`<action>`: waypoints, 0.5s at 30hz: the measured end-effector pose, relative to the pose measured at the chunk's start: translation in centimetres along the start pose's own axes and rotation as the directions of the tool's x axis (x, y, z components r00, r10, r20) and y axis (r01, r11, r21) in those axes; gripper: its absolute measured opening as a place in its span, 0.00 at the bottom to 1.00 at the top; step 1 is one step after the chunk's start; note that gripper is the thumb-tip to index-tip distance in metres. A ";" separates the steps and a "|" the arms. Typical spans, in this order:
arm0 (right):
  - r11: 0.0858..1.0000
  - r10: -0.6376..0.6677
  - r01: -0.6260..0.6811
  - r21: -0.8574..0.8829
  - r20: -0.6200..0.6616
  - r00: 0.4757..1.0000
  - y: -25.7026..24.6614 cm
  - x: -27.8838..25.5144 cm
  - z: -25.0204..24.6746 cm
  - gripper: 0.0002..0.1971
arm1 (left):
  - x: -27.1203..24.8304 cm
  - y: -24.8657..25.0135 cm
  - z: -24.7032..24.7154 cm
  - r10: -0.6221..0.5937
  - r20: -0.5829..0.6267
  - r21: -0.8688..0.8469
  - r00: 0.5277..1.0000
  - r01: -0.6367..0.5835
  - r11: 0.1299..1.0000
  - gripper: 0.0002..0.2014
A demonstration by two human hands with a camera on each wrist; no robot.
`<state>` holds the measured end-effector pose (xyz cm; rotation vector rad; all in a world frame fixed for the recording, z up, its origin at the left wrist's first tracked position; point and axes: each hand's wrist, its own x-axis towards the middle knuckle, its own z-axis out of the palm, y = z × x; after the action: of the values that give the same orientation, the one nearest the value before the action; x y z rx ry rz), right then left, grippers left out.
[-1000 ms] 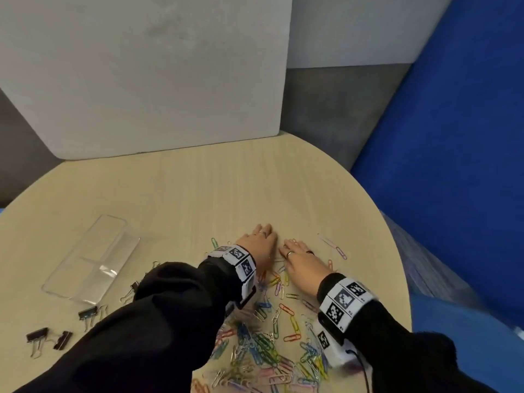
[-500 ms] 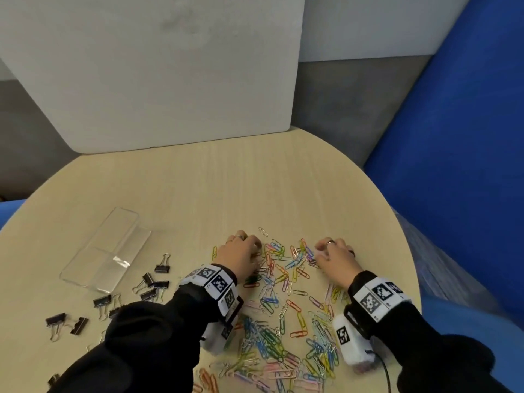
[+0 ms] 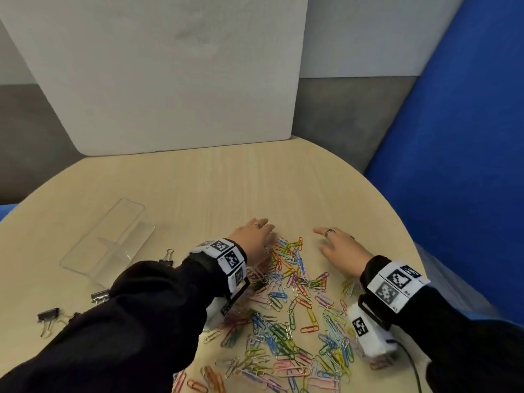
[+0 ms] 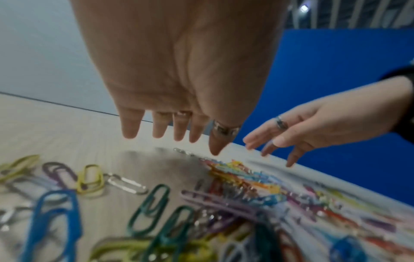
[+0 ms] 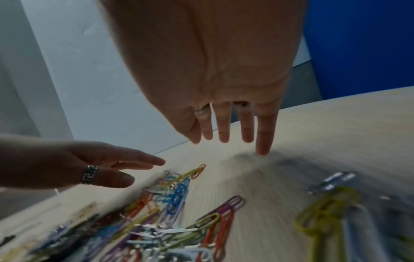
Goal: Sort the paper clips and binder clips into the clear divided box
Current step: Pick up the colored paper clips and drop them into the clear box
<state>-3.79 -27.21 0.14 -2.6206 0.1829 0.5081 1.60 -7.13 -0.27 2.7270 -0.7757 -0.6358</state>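
Several coloured paper clips (image 3: 286, 307) lie scattered over the near middle of the round wooden table (image 3: 198, 188). My left hand (image 3: 253, 239) hovers flat at the pile's far left edge, fingers straight (image 4: 177, 129), holding nothing. My right hand (image 3: 340, 246) hovers at the far right of the pile, fingers spread (image 5: 244, 127), also empty. The clear divided box (image 3: 106, 241) lies at the left, with nothing visible inside. Black binder clips (image 3: 48, 314) lie near it; my left sleeve hides some.
A grey-white panel (image 3: 158, 75) stands at the table's far edge. A blue padded wall (image 3: 459, 137) runs along the right. The table's rim curves close behind my right wrist (image 3: 397, 282). Bare wood lies beyond the hands.
Both hands have spread apart from the middle of the pile, the fingers straightening. More paper clips show between them. The head view has shifted, showing the box and binder clips further right.
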 end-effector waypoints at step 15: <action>0.971 -0.154 0.165 -0.175 0.074 0.985 -2.4 -4.3 1.4 0.18 | -4.8 0.3 3.4 0.154 -0.023 0.148 0.988 -0.149 0.978 0.26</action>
<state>-7.69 -24.23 1.59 -2.7616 -0.0977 0.5704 -3.83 -5.14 -1.50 2.7645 -1.0487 -0.5158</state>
